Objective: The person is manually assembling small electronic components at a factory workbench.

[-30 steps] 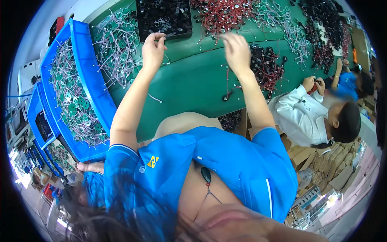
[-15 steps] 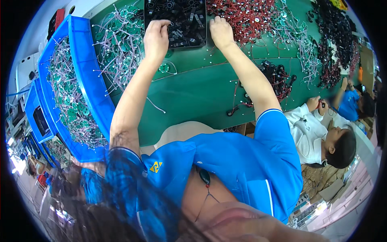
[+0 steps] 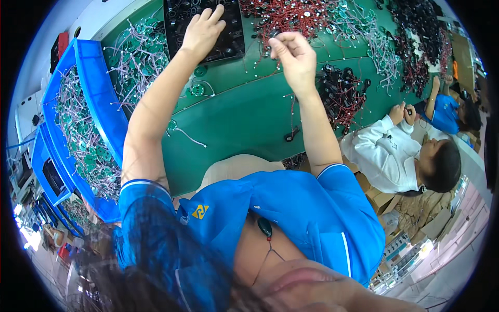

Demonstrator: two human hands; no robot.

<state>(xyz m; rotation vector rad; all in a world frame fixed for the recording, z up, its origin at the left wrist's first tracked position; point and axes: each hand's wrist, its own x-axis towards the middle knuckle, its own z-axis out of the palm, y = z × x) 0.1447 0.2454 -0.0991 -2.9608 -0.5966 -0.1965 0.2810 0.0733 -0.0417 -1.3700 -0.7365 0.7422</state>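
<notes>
My left hand (image 3: pixel 201 32) is over a black tray (image 3: pixel 221 58) at the far side of the green table, its fingers spread above the small black plastic parts (image 3: pixel 228 36) in it. Just right of the tray, my right hand (image 3: pixel 298 60) is raised with thumb and forefinger pinched. Between those fingertips shows a small dark round part (image 3: pixel 274 33); its exact kind cannot be made out. Behind that hand lies a heap of red wires with small round metallic pieces (image 3: pixel 291 16). A pile of black parts with red wires (image 3: pixel 340 96) lies to its right.
A blue bin (image 3: pixel 99 88) on the left holds green discs with pale wires. More such discs (image 3: pixel 135 67) lie beside the tray, and one loose (image 3: pixel 174 126) nearer me. A single black part (image 3: pixel 292 136) lies near the table's front edge. Co-workers (image 3: pixel 400 148) sit at right.
My left hand has gone from the tray's left side to over its middle, fingers spreading. My right hand has left the tray's right edge and come nearer me, pinching a small dark part.
</notes>
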